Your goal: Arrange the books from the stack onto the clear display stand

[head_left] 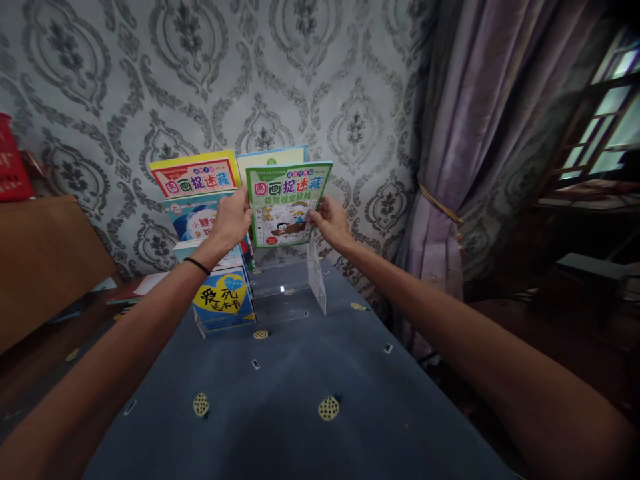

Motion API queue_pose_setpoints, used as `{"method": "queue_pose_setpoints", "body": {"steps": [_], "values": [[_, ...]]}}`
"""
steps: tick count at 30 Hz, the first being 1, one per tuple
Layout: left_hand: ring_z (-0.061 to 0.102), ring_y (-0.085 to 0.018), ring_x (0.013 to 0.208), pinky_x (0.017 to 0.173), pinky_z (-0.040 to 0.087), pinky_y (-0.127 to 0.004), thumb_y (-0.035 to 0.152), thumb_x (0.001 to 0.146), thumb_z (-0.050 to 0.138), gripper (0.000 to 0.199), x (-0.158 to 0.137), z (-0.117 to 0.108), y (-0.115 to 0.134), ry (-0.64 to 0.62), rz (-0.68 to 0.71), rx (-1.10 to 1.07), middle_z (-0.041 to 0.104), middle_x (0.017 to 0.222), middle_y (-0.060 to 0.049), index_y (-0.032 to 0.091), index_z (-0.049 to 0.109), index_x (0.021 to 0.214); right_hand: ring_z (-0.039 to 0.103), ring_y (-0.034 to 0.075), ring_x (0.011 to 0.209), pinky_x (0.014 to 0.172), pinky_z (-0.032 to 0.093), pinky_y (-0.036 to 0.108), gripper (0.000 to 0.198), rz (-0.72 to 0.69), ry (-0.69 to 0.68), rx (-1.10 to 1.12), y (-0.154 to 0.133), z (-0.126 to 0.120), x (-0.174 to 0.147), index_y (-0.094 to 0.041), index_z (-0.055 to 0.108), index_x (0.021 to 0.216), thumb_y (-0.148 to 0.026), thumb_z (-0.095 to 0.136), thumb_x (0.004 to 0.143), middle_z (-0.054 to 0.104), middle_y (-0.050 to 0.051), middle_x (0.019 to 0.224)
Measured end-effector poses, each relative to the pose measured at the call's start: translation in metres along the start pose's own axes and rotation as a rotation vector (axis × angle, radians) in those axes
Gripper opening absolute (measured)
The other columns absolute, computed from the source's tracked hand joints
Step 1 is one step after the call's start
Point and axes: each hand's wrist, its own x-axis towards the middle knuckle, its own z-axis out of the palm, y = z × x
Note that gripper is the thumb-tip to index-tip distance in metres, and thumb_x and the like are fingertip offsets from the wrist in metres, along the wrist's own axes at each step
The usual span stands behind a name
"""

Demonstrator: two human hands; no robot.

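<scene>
A green-bordered picture book (283,217) is held upright by its two side edges, over the right half of a clear stepped book rack (319,287). My left hand (231,219) is closed on the book's left edge, and my right hand (331,223) pinches its right edge. Behind it rises a pale book with a blue border (271,157). In the rack's left half stand a yellow-and-red book (195,177), a blue children's book (187,217) and, lowest in front, a blue book with a yellow heart (225,300). My left forearm partly covers the books there.
The rack stands on a table with a dark blue pineapple-print cloth (290,400), close to a patterned wall (350,87). A purple curtain (450,167) hangs at right. At left are a wooden cabinet (50,260) and a red basket (13,163).
</scene>
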Motion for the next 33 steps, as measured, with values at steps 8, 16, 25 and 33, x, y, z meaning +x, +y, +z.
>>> {"method": "queue_pose_setpoints", "body": {"steps": [8, 16, 25, 33], "values": [[0.063, -0.022, 0.076, 0.076, 0.051, -0.037, 0.002, 0.073, 0.057, 0.024, -0.002, 0.000, 0.002, 0.060, -0.052, 0.109, 0.064, 0.073, -0.001, 0.024, 0.052, 0.081, 0.064, 0.020, 0.071, 0.070, 0.059, 0.040, 0.025, 0.038, -0.008, 0.093, -0.001, 0.005, 0.004, -0.026, 0.051, 0.100, -0.039, 0.063, 0.082, 0.064, 0.001, 0.082], [0.066, -0.024, 0.081, 0.080, 0.052, -0.041, 0.001, 0.077, 0.057, 0.022, -0.009, 0.004, 0.009, 0.026, -0.066, 0.091, 0.064, 0.074, -0.003, 0.023, 0.052, 0.081, 0.065, 0.020, 0.073, 0.072, 0.059, 0.040, 0.019, 0.075, -0.066, 0.105, 0.006, 0.001, 0.003, -0.026, 0.052, 0.094, -0.032, 0.061, 0.079, 0.064, 0.001, 0.081], [0.067, -0.026, 0.078, 0.076, 0.055, -0.043, 0.001, 0.076, 0.057, 0.024, -0.008, 0.011, 0.000, 0.028, -0.048, 0.125, 0.065, 0.073, -0.003, 0.023, 0.050, 0.078, 0.067, 0.021, 0.069, 0.070, 0.061, 0.041, 0.017, 0.114, -0.094, 0.125, 0.011, 0.003, 0.003, -0.025, 0.052, 0.093, -0.022, 0.058, 0.077, 0.064, -0.001, 0.074], [0.068, -0.030, 0.085, 0.078, 0.053, -0.044, 0.003, 0.077, 0.057, 0.020, -0.002, 0.019, -0.013, -0.012, -0.051, 0.185, 0.064, 0.071, -0.008, 0.022, 0.055, 0.079, 0.067, 0.021, 0.066, 0.068, 0.061, 0.043, 0.015, 0.131, -0.096, 0.075, 0.011, 0.005, -0.006, -0.023, 0.054, 0.091, -0.020, 0.059, 0.077, 0.065, 0.001, 0.074]]}}
